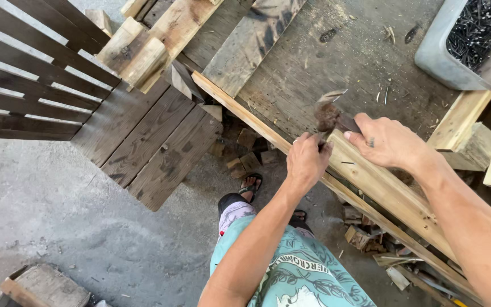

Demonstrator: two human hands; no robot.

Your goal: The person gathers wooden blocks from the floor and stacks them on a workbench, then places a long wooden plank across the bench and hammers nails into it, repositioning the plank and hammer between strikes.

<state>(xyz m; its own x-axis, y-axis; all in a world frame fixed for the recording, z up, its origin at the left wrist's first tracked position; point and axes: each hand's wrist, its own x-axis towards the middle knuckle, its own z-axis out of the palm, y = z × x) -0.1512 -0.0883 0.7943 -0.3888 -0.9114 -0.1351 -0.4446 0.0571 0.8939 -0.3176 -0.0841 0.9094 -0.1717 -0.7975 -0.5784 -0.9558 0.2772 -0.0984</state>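
The weathered grey plywood counter [313,62] extends beyond both hands and carries the work. The dark-stained slatted wooden panel [143,136] stands on the concrete floor [46,199] well to the left of the left hand, with loose pale timber offcuts [137,51] resting against its far end. The long pale wooden batten [370,182] lies diagonally along the near edge of the counter, passing directly beneath both hands and continuing past the right forearm. The grey plastic tub of dark nails [473,40] sits on the counter well beyond the right hand, toward the far right corner. The right hand [387,142] is clenched around the handle of the rusty steel claw hammer [331,116], whose head sits just left of the thumb, above the batten and close to the left hand. The left hand [307,159] is closed in a pinch at the batten's upper face, fingertips just under the hammer head; what it grasps is too small to make out. Small wood scraps [245,153] lie on the floor below the left hand, near a sandalled foot [251,185]. A few loose nails [385,94] lie on the counter just beyond the right hand.
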